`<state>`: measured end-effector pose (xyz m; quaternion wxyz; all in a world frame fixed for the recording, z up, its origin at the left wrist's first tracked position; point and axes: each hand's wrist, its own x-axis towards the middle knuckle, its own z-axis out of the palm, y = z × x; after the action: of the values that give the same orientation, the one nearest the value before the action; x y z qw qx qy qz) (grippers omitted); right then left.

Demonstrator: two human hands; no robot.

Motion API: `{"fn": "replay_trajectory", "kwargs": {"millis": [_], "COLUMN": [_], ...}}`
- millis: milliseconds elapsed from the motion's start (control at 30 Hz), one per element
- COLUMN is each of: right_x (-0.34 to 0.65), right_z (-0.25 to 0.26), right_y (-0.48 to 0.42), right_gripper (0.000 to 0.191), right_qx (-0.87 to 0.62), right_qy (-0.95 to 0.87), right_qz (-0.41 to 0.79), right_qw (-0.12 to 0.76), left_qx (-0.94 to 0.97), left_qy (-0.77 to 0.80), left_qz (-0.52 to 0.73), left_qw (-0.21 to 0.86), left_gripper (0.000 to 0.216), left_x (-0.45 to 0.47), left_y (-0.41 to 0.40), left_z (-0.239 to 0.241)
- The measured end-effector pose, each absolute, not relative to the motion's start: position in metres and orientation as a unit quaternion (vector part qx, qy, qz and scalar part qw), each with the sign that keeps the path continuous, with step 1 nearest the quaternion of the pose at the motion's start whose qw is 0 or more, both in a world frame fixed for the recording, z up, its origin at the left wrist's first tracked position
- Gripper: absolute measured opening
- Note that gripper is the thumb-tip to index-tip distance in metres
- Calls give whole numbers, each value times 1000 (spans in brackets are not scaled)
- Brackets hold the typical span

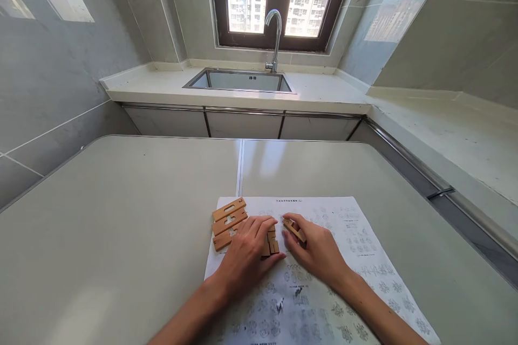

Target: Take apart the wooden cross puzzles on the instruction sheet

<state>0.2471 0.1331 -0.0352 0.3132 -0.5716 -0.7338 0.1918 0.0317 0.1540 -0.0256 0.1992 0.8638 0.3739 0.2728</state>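
A printed paper sheet (348, 237) with small diagrams lies on the grey table (121, 215). On its upper left corner lie several notched wooden puzzle bars (229, 216), side by side. My left hand (246, 253) rests palm down over some of these bars, fingers bent over a small cluster of pieces (272, 242). My right hand (318, 250) is just to the right and pinches one wooden piece (294, 229) between thumb and fingers, close to the cluster.
Beyond the table a pale counter (324, 91) holds a steel sink (238, 81) with a curved tap (275, 38) under a window. The counter runs on along the right wall. Grey tiled walls close both sides.
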Motion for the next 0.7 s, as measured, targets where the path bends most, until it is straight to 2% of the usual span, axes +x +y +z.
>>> {"fn": "replay_trajectory", "kwargs": {"millis": [233,700], "right_x": [246,244], "right_z": [-28,-32], "right_y": [131,125], "right_gripper": [41,29], "right_qx": [-496,-471], "right_qy": [-780,-774], "right_qz": [222,277], "right_qw": [310,319], "left_qx": [860,859], "left_qy": [371,361], "left_qz": [291,292], "left_qw": [195,214], "left_gripper": [68,66], "left_x": [32,33], "left_y": [154,151], "left_z": [-29,-21]}}
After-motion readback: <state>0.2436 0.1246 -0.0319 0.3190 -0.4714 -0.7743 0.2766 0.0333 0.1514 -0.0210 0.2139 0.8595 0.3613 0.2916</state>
